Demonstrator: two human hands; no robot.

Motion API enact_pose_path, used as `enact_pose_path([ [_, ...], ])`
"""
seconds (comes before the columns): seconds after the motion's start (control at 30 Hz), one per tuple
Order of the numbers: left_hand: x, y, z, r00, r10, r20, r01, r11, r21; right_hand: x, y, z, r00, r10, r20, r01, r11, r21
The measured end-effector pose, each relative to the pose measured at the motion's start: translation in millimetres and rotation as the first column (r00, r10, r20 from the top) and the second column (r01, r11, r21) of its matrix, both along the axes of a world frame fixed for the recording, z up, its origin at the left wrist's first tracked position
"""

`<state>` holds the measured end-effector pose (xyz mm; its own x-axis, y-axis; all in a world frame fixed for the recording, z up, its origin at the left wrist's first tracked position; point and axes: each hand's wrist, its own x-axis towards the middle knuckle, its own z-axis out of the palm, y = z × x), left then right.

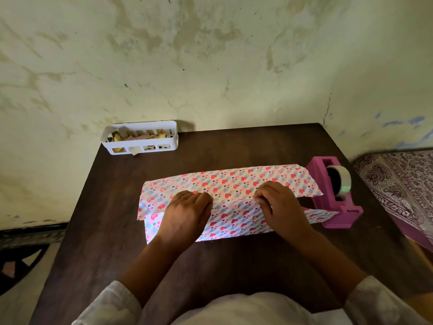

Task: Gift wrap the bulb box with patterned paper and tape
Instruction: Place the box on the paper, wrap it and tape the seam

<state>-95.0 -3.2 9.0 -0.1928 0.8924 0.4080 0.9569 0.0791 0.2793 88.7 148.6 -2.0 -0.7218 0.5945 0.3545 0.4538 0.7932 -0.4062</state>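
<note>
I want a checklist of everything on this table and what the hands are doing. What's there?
Surface: dark wooden table, set against a stained wall.
Job's things: heart-patterned paper folded over the box, which is hidden; pink tape dispenser at the right, touching the paper.
Clutter: white basket with small wrappers at the far left corner.
Hands: left hand presses the paper seam; right hand pinches the paper edge.
Cables: nothing seen.
Surroundings: patterned cloth at the right.

The person wears a white garment with long white sleeves pushed up the forearms, and a thin ring on the left hand.
</note>
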Motion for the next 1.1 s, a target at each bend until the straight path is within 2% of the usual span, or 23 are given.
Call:
enact_pose_path([
  [0.1,3.2,-3.4,-4.4,1.0,0.001,-0.008,-0.001,1.0,0.016,4.2,-6.6,-3.4,0.999,-0.036,0.034,0.035,0.999,0.01],
  [0.27,11.2,-8.9,-10.5,1.0,0.006,-0.01,-0.005,0.999,0.036,4.4,-24.7,-5.3,0.991,0.033,0.129,-0.049,0.991,0.123],
  [0.37,14.0,-12.2,-13.9,1.0,0.003,-0.014,-0.002,0.999,0.032,-3.8,-31.0,-8.3,0.991,0.025,0.128,-0.032,0.998,0.058],
  [0.73,8.4,-25.9,-29.5,0.998,0.046,0.051,-0.048,0.997,0.055,-20.1,-36.9,-16.1,0.994,-0.11,-0.025,0.103,0.976,-0.193],
  [0.9,-6.4,-40.5,-26.2,0.968,0.241,0.071,-0.243,0.97,0.02,-24.1,-36.7,-18.9,0.988,-0.145,-0.055,0.132,0.972,-0.192],
  [0.97,-12.0,-46.6,-25.1,0.965,0.253,0.072,-0.254,0.967,0.0,-25.9,-36.8,-20.7,0.985,-0.165,-0.048,0.153,0.971,-0.185],
  [1.1,-25.2,-53.1,-20.0,0.948,0.263,0.179,-0.26,0.965,-0.039,-25.2,-35.2,-18.9,0.986,-0.161,-0.045,0.147,0.965,-0.216],
])
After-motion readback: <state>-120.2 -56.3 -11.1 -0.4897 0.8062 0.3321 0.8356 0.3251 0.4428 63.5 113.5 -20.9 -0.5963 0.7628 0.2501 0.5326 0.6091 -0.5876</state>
